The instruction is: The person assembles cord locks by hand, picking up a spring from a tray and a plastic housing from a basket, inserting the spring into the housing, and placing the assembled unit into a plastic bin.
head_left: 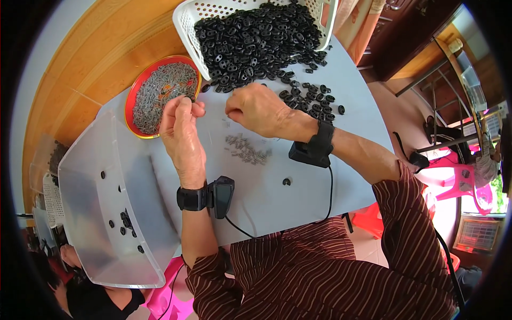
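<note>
My left hand (183, 136) is raised over the table, its thumb and fingertips pinched on a small black plastic piece (190, 98). Just to the right, my right hand (261, 111) is closed with curled fingers; whatever they may hold is hidden. Beneath my hands lies a loose pile of thin grey metal pieces (248, 150), too small to tell if they are springs or pins. Beside my left hand, a red bowl (130, 111) with a yellow rim is full of similar pieces. Loose black oval pieces with holes (316, 101) lie beyond my right wrist.
A white perforated basket (188, 40) heaped with black oval pieces stands at the far edge. On the left, a clear plastic bin (101, 250) holds several black pieces. One black piece (287, 182) lies near me. Another person (96, 293) sits at lower left.
</note>
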Available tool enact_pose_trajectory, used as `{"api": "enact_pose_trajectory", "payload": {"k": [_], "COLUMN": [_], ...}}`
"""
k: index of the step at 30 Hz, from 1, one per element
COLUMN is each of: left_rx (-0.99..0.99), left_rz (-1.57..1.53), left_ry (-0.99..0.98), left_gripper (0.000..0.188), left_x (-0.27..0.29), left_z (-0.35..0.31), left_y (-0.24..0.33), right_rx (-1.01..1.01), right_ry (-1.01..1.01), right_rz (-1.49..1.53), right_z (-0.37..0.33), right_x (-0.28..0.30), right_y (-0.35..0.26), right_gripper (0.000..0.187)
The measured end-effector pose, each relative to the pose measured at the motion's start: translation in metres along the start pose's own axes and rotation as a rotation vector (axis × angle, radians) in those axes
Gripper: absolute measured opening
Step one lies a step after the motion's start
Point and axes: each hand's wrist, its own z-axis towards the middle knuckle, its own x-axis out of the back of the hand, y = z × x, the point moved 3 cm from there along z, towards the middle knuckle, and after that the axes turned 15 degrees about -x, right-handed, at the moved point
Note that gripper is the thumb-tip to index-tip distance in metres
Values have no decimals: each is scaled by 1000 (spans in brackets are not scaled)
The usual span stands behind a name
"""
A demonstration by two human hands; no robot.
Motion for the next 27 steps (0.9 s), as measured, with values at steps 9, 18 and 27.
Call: {"api": "enact_pose_trajectory", "payload": {"k": [9, 18, 27], "left_rx": [-16, -5, 111], "left_rz": [22, 85, 100], "left_ry": [-20, 0, -203], "left_gripper": [13, 13, 14], "left_x": [-4, -1, -20], "left_z": [0, 0, -16], "left_y": [1, -3, -11], "right_rx": [-13, 104, -126], "right_ry": [-104, -215, -21], "right_rz": [-233, -445, 355], "right_z": [14, 7, -36], "right_x": [-15, -8, 22], "right_y": [-7, -38, -7], "right_gripper": [6, 2, 9]}}
